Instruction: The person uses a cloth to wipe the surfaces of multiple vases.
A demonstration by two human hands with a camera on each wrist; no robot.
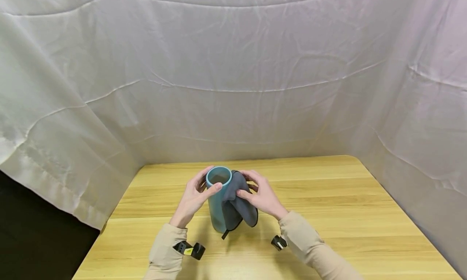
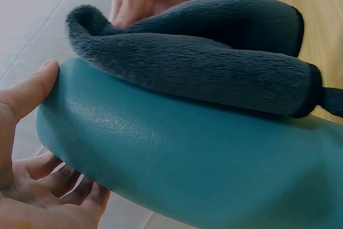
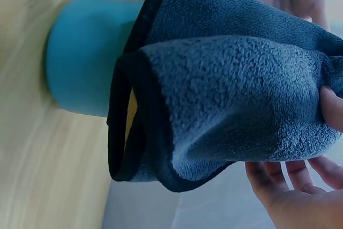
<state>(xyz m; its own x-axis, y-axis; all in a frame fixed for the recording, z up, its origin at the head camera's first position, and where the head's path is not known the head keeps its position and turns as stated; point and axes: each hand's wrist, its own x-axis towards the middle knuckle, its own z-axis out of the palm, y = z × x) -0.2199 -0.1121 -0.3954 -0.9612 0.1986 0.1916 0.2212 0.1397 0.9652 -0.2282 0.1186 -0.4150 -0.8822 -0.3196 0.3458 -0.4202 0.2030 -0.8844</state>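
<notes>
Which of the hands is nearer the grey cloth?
Right. The right hand holds the grey cloth against the teal cup; the left hand grips the cup's opposite side.

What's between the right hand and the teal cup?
The grey cloth: the right hand holds it against the side of the teal cup, so its folds lie between them. The head view shows this best.

A light wooden table (image 1: 328, 199) with long grain lines fills the lower part of the head view — its far right corner is rounded. A creased white cloth backdrop (image 1: 233, 69) hangs behind the far edge and along both side edges.
</notes>
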